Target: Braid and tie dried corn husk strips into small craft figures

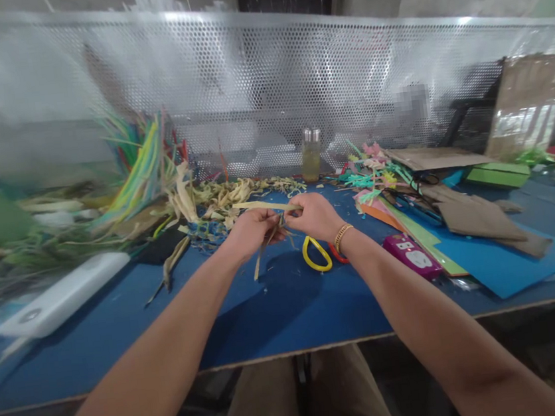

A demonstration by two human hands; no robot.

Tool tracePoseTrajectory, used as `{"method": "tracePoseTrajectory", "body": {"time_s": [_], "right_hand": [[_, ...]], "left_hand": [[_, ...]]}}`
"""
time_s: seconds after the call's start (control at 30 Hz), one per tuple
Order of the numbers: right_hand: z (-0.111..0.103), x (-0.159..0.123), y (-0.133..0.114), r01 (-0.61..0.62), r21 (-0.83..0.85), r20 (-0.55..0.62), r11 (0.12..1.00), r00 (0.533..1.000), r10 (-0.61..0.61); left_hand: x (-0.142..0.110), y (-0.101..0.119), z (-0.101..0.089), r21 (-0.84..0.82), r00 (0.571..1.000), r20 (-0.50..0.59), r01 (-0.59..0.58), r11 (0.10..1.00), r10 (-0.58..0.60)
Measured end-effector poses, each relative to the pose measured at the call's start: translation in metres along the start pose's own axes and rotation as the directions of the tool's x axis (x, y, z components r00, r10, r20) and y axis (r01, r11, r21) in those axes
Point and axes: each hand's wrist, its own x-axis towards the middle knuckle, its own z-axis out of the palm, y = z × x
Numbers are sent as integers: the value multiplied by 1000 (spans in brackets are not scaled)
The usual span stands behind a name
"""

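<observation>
Close together over the middle of the table, my left hand [254, 229] and my right hand [317, 215] both have their fingers closed. A pale dried-leaf strip [262, 206] is pinched in my right hand and sticks out to the left above my left hand. My left fingers are wrapped round thin brownish dried-leaf strips [260, 263], whose ends hang down below them. Just under my right wrist lie scissors with a yellow handle loop [317, 254] and a red one; their blades are hidden.
A heap of dried husks [230, 192] lies behind my hands, beside coloured stems [139, 160]. On the left sits a white power strip [67, 295]. To the right are a purple box [412, 257], blue paper [509, 268] and brown card [479, 215]. A jar [310, 157] stands near the perforated screen [242, 72].
</observation>
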Motion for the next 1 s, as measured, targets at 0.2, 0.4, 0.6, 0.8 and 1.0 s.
{"method": "tracePoseTrajectory", "body": {"time_s": [0.2,0.4,0.6,0.8,1.0], "right_hand": [[-3,1,5,-30,180,81,983,997,15],[-5,1,8,-138,338,151,931,984,91],[-4,2,12,-316,577,295,753,941,169],[-8,3,9,-343,691,309,637,936,169],[-4,4,9,-297,704,242,645,954,176]], "left_hand": [[4,-4,-8,272,985,-41,-151,951,168],[8,-8,-23,614,936,21,-290,734,352],[2,2,-22,635,900,47,-363,682,434],[0,5,-7,285,882,22,-456,843,470],[-1,2,1,20,941,-5,-338,941,338]]}}
